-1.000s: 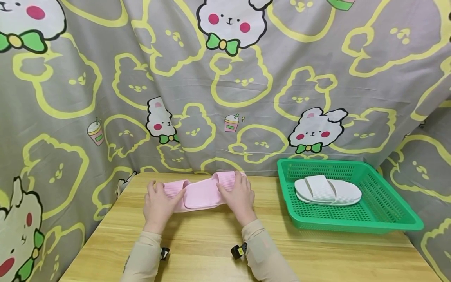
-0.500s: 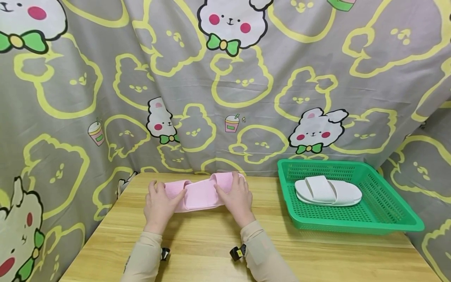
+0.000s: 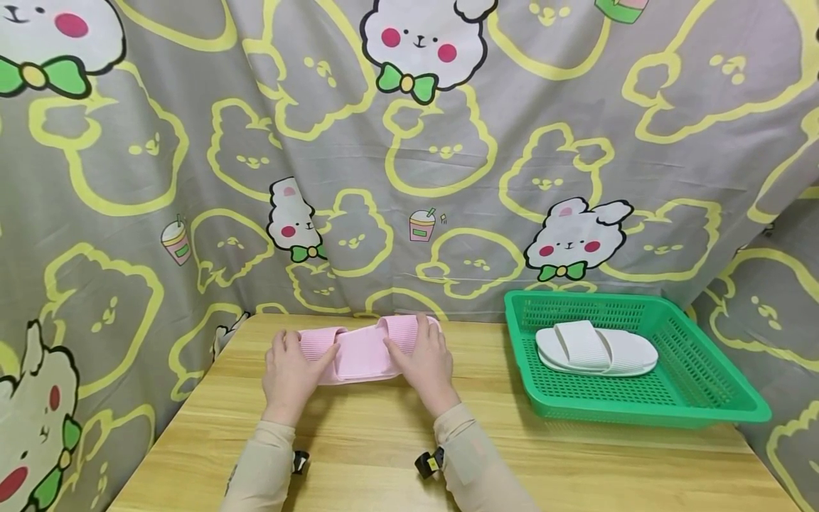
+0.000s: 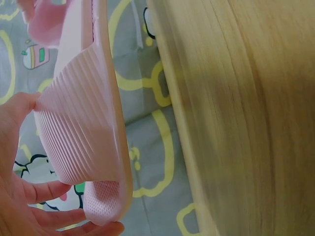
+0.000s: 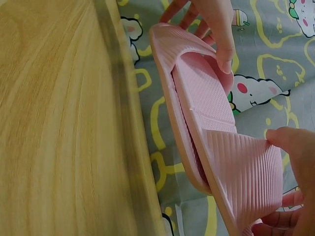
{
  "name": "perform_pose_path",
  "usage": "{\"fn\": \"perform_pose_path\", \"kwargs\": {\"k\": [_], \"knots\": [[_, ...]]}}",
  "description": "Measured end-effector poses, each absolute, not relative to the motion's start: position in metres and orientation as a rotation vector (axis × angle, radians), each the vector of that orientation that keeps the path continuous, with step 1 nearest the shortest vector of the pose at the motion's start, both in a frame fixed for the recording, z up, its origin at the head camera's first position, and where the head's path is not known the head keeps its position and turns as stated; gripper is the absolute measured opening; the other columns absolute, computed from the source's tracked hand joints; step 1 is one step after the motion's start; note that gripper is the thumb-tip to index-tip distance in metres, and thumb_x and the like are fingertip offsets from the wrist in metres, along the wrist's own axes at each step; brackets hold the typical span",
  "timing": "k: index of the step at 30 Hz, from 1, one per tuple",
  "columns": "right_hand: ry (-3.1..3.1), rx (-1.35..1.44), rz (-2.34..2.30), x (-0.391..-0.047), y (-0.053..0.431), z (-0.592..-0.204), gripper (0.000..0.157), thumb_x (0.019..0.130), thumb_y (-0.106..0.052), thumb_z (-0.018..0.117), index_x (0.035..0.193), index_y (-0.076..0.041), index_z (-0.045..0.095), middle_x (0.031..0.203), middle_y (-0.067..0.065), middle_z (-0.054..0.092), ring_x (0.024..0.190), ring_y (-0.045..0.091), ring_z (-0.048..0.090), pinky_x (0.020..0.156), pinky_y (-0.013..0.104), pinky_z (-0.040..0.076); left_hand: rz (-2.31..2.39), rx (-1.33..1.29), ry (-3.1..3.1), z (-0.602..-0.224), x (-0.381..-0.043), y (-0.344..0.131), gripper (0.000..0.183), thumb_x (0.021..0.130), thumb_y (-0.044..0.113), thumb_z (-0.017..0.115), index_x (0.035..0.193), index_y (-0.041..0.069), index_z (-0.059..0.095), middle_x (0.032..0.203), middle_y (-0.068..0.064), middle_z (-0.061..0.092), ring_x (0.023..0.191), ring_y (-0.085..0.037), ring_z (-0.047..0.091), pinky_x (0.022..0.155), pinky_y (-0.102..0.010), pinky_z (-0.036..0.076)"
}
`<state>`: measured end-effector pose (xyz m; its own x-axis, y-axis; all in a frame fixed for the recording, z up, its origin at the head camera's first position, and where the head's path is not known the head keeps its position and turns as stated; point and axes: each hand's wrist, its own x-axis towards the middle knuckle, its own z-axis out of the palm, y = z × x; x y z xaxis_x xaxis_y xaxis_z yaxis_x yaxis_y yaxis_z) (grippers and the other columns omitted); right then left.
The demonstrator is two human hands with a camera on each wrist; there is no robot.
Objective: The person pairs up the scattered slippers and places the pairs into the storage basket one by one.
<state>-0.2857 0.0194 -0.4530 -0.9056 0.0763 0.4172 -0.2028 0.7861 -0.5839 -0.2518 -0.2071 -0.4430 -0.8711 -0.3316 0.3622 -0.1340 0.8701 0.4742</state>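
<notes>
Two pink slippers lie sole on sole, straps at opposite ends, above the wooden table's far part. In the head view my left hand [image 3: 286,377] grips the left slipper [image 3: 318,344] at its ribbed strap. My right hand [image 3: 430,366] grips the right slipper [image 3: 367,352] by its strap, thumb on the strap edge. The right wrist view shows the right slipper's ribbed strap [image 5: 246,169] close up, its heel end tucked under the other strap. In the left wrist view, fingers [image 4: 47,191] curl round the left strap [image 4: 78,118] and toe end.
On the right of the table [image 3: 371,455] stands a green perforated basket [image 3: 640,409]. A pair of white slippers [image 3: 585,345] lies inside it, stacked likewise. A grey patterned curtain [image 3: 358,163] hangs behind the table and along both sides.
My right hand has slid a little to the left with its slipper, so the two pink slippers overlap more. The left hand stays almost where it was.
</notes>
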Motion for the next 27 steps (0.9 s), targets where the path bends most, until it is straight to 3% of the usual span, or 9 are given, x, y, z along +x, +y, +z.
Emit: {"fn": "perform_pose_path", "kwargs": {"k": [7,27], "knots": [[-2.529,0.109,0.910,-0.2824,0.0176,-0.4497,0.084,0.081,-0.064,0.064,0.141,-0.009,0.044,0.123,0.018,0.059,0.108,0.036,0.060,0.075,0.052,0.054,-0.609,0.329,-2.585,-0.4443,-0.2521,-0.2067,0.088,0.076,0.072,0.064,0.123,0.000,0.048,0.129,-0.023,0.049,0.115,-0.045,0.048,0.077,-0.062,0.051],[-2.519,0.210,0.920,-0.2805,0.0140,-0.4495,0.077,0.085,-0.057,0.065,0.140,-0.007,0.045,0.129,0.020,0.057,0.115,0.036,0.058,0.082,0.053,0.055,-0.625,0.336,-2.581,-0.4468,-0.2535,-0.2075,0.086,0.076,0.071,0.065,0.120,-0.001,0.047,0.127,-0.026,0.050,0.112,-0.046,0.049,0.078,-0.060,0.051]]}}
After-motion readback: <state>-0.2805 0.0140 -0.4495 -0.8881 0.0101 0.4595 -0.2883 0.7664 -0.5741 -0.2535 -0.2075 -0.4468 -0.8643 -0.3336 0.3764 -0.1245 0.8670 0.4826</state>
